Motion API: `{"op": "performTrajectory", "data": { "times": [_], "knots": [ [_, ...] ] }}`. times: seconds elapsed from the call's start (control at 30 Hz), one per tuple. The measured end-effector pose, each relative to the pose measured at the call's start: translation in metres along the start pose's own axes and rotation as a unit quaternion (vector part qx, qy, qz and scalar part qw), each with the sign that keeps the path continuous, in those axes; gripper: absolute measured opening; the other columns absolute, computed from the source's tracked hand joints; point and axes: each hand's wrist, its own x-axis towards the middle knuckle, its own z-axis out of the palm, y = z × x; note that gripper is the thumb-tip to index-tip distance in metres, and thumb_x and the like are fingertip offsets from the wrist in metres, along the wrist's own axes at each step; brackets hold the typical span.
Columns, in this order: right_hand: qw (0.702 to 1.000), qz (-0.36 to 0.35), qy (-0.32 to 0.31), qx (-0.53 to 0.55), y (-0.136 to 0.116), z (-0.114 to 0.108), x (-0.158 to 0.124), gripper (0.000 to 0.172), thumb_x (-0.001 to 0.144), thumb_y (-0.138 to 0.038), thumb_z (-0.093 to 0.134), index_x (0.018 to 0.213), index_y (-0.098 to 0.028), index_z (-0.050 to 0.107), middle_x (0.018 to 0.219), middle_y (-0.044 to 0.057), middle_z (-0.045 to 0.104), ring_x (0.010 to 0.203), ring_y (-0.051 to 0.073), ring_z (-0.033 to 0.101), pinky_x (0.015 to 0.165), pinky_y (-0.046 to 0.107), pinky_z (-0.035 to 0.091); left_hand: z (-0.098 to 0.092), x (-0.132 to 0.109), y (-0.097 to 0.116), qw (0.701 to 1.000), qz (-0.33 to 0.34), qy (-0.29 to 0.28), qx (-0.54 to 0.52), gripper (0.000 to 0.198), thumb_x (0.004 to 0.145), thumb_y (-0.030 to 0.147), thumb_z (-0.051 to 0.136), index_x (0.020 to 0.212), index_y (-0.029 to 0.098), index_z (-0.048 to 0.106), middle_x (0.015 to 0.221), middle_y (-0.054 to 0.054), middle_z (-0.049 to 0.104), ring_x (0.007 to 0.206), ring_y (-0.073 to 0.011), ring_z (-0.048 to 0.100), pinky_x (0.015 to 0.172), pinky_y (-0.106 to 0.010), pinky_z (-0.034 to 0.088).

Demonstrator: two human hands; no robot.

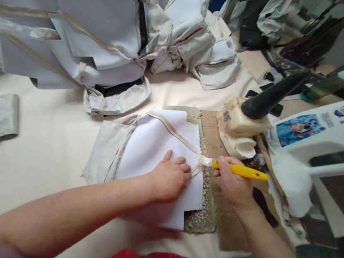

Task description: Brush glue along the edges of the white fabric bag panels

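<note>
White panel [156, 152] pinned under flat left hand [169, 177], right hand [234, 182] gripping brush [236, 169]

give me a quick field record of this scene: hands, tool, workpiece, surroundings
left hand: left hand pressed flat on the white fabric piece
right hand: right hand grips the yellow-handled brush
brush tip: at the piece's right edge, by the beige strip
under the piece: glue-crusted board
beside: glue container
behind: stack of cut pieces
</note>
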Motion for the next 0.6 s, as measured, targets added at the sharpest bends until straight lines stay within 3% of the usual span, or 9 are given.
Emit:
{"op": "performTrajectory", "data": {
  "times": [0.1,0.23,0.37,0.47,0.6],
  "knots": [
    [0.999,0.008,-0.042,-0.031,0.012,0.011,-0.009,0.039,0.086,-0.047,0.042,0.058,-0.020,0.047,0.052,-0.001,0.049,0.052,0.014,0.048,0.056,0.027,0.037,0.016,-0.014,0.007,1.000,-0.001,0.000,-0.006,0.037,0.086,0.023,0.042,0.122,0.020,0.050,0.132,-0.007,0.048,0.129,-0.0268,0.029,0.099,-0.071,0.015],
    [0.995,-0.007,-0.079,-0.058,0.031,0.006,-0.064,0.041,0.089,-0.048,0.040,0.060,-0.020,0.047,0.055,-0.001,0.049,0.055,0.014,0.047,0.056,0.027,0.035,0.031,-0.015,0.008,1.000,-0.019,0.018,-0.008,0.039,0.088,0.020,0.039,0.126,0.019,0.048,0.135,-0.007,0.045,0.133,-0.0264,0.023,0.102,-0.071,0.005],
    [0.991,0.029,-0.112,-0.067,0.033,-0.006,-0.103,0.041,0.089,-0.048,0.039,0.062,-0.020,0.050,0.052,-0.001,0.048,0.053,0.014,0.047,0.054,0.027,0.034,0.032,-0.014,0.008,1.000,-0.018,0.013,-0.011,0.040,0.087,0.019,0.040,0.126,0.020,0.048,0.135,-0.006,0.045,0.134,-0.0266,0.022,0.103,-0.069,0.005],
    [0.994,0.041,-0.085,-0.064,0.026,-0.004,-0.085,0.041,0.089,-0.048,0.040,0.061,-0.020,0.049,0.052,-0.002,0.047,0.053,0.014,0.048,0.054,0.027,0.036,0.030,-0.015,0.008,1.000,-0.022,0.006,0.002,0.041,0.086,0.020,0.041,0.127,0.021,0.048,0.135,-0.006,0.044,0.134,-0.0271,0.022,0.103,-0.068,0.006],
    [0.997,-0.024,-0.020,-0.064,0.024,0.007,-0.041,0.037,0.089,-0.045,0.040,0.064,-0.020,0.049,0.056,-0.001,0.050,0.057,0.014,0.049,0.059,0.027,0.039,0.030,-0.015,0.009,1.000,-0.025,0.010,0.013,0.040,0.087,0.022,0.040,0.127,0.023,0.048,0.135,-0.006,0.044,0.134,-0.0268,0.023,0.103,-0.067,0.006]
  ]
}}
